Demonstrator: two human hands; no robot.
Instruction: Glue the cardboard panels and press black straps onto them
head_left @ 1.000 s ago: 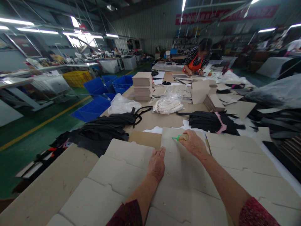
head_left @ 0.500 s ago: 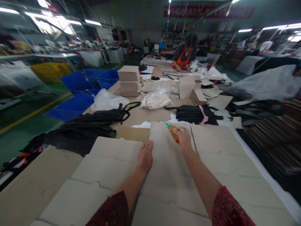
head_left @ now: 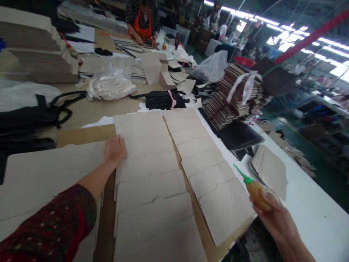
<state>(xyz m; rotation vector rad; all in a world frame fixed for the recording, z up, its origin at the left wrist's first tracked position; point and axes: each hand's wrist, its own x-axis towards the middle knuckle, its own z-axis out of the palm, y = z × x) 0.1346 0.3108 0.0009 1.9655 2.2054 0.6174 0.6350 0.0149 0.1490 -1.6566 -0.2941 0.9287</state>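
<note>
My right hand (head_left: 278, 218) is wrapped round a squeeze bottle (head_left: 257, 194) of amber liquid with a green nozzle. The bottle tilts up and to the left, above the right edge of the board rows. My left hand (head_left: 115, 148) rests on the grey-beige boards, at the gap between the left row and the middle row. Its fingers lie on the surface with nothing visible in them. Overlapping boards (head_left: 152, 182) form the middle row, and a narrower row of boards (head_left: 207, 156) lies to its right.
Black straps (head_left: 160, 100) tied with pink lie beyond the boards, near a plastic-wrapped bundle (head_left: 111, 85). Bundled brown panels (head_left: 231, 96) stand at right, with loose boards (head_left: 269, 169) on the white tabletop. A person in an orange apron (head_left: 144, 25) works across the table.
The view has swung right and down. My right hand has carried the bottle from over the middle boards out to the right edge. My left hand stays on the boards.
</note>
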